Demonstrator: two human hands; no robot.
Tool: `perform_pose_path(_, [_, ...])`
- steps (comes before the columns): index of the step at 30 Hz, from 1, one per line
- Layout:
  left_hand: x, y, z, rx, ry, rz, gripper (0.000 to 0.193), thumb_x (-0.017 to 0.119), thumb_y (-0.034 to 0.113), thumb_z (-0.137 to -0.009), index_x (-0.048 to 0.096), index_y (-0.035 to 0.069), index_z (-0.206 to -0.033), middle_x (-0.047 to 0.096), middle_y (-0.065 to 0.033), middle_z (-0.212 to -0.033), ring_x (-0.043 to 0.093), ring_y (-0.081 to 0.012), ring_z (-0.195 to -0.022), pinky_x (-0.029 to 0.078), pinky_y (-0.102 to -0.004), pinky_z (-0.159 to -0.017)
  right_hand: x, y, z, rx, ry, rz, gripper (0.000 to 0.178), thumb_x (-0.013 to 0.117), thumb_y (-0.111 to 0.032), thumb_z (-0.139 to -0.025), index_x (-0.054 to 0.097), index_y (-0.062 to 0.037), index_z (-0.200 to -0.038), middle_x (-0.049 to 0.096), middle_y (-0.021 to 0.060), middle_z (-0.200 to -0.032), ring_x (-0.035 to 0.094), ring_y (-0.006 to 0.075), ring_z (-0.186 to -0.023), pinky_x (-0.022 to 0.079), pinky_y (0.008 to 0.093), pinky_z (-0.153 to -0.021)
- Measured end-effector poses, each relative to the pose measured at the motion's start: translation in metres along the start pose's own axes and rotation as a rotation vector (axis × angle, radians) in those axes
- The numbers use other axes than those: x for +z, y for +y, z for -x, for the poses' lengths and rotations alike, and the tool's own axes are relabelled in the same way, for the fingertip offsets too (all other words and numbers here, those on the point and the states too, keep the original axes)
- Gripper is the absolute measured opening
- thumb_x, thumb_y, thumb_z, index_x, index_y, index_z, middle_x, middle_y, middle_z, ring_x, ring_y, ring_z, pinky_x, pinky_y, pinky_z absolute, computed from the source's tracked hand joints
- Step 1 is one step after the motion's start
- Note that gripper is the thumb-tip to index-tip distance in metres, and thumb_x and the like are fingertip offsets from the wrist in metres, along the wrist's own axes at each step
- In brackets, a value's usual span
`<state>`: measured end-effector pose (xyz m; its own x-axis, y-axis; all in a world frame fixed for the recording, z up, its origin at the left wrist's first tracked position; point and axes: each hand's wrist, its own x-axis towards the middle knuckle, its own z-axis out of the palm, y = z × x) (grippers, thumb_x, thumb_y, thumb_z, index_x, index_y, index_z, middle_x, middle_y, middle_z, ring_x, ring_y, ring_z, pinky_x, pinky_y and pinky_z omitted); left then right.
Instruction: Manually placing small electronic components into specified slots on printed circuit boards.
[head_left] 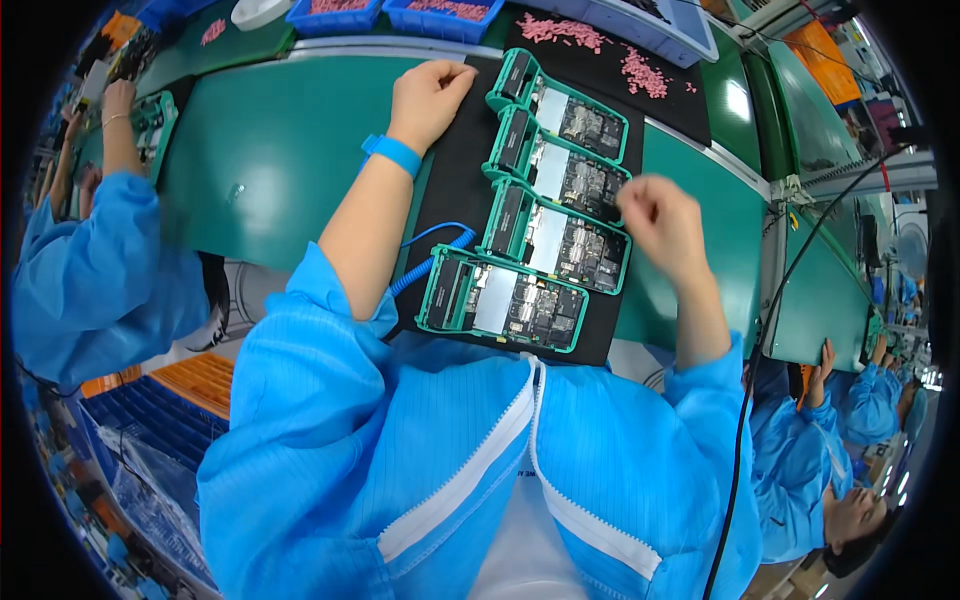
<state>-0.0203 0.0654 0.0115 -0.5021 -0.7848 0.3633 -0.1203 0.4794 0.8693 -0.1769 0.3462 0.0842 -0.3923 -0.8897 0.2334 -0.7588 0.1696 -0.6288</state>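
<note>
Several green frames, each holding a dark circuit board with a silver plate, stand in a slanting row on a black mat (455,185). My left hand (430,100) is closed beside the left end of the farthest green frame (516,78); whatever its fingers hold, if anything, is hidden. A blue band (392,155) circles that wrist. With fingers pinched and slightly blurred, my right hand (664,228) hovers at the right end of the second-farthest circuit board (590,182); anything between its fingertips is too small to see. The nearest green frame (505,302) lies closest to my body.
Small pink pieces (645,75) lie scattered on black sheeting at the back, near blue bins (440,18). A coiled blue cord (425,268) runs left of the frames. A black cable (770,320) hangs at right. Co-workers in blue sit on both sides.
</note>
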Motion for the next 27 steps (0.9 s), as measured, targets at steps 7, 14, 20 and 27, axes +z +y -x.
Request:
perform_pose_path(7, [-0.004, -0.005, 0.003, 0.022, -0.005, -0.050, 0.020, 0.067, 0.022, -0.082, 0.072, 0.005, -0.091, 0.070, -0.0083, -0.081, 0.065, -0.0167, -0.069, 0.051, -0.0284, -0.066, 0.029, -0.048, 0.066, -0.243, -0.150, 0.059, 0.012, 0.070, -0.002, -0.068, 0.063, -0.0078, -0.075, 0.058, 0.0066, -0.065, 0.058, 0.0252, -0.061, 0.045, 0.0368, -0.058])
perform_pose_path(14, [-0.002, -0.002, 0.007, 0.038, -0.004, -0.040, 0.019, 0.067, 0.021, -0.082, 0.072, 0.005, -0.091, 0.069, -0.0076, -0.081, 0.064, -0.0162, -0.067, 0.050, -0.0282, -0.064, 0.036, -0.060, 0.067, -0.348, -0.119, 0.228, 0.014, 0.069, -0.002, -0.066, 0.059, -0.0074, -0.074, 0.055, 0.0061, -0.064, 0.056, 0.0250, -0.062, 0.043, 0.0366, -0.059])
perform_pose_path(20, [-0.001, -0.004, 0.006, 0.044, -0.012, -0.017, 0.019, 0.067, 0.021, -0.081, 0.072, 0.005, -0.091, 0.069, -0.0079, -0.082, 0.064, -0.0160, -0.067, 0.050, -0.0280, -0.064, 0.035, -0.063, 0.064, -0.414, -0.154, 0.341, 0.008, 0.064, -0.005, -0.069, 0.059, -0.0065, -0.075, 0.051, 0.0051, -0.063, 0.054, 0.0241, -0.062, 0.041, 0.0365, -0.059])
perform_pose_path(27, [-0.004, -0.004, 0.005, 0.049, -0.005, -0.043, 0.019, 0.068, 0.021, -0.081, 0.072, 0.006, -0.091, 0.069, -0.0085, -0.084, 0.064, -0.0183, -0.070, 0.051, -0.0292, -0.065, 0.020, -0.071, 0.074, -0.423, -0.273, 0.408, 0.029, 0.061, -0.007, -0.069, 0.067, -0.0026, -0.097, 0.049, 0.0034, -0.066, 0.052, 0.0201, -0.065, 0.041, 0.0342, -0.061])
